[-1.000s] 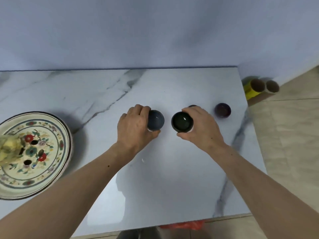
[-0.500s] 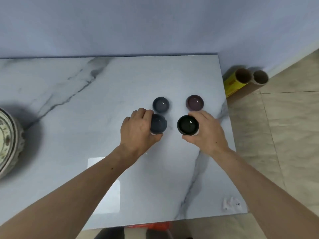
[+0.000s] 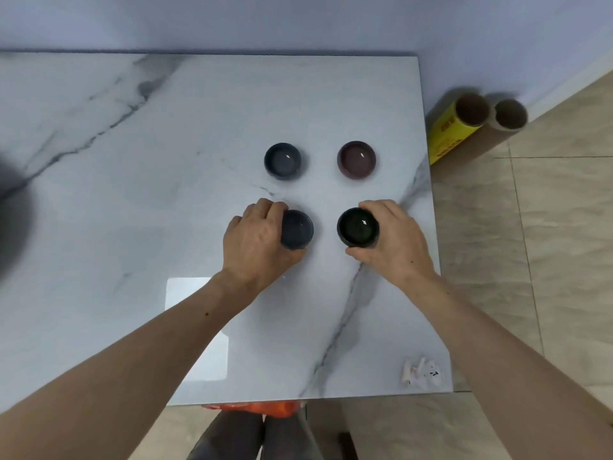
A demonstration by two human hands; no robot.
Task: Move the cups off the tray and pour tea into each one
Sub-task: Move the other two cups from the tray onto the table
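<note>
Several small cups stand in a square on the white marble table (image 3: 166,161). My left hand (image 3: 255,244) grips a dark blue cup (image 3: 297,229) at the near left of the square. My right hand (image 3: 391,240) grips a black cup (image 3: 358,227) at the near right. Both cups appear to rest on the table. Beyond them a grey-blue cup (image 3: 283,160) and a purple cup (image 3: 357,159) stand free and upright. The tray and teapot are out of view on the left; only a dark shadow (image 3: 13,220) shows there.
Two cardboard tubes, one with a yellow label (image 3: 459,127) and one plain (image 3: 507,119), lean at the wall right of the table. A crumpled white scrap (image 3: 421,371) lies near the table's front right corner. Something orange (image 3: 255,408) sits under the front edge.
The view swung right, so the patterned tray left the frame. Both hands carried their cups right and toward me, behind the grey-blue and purple cups.
</note>
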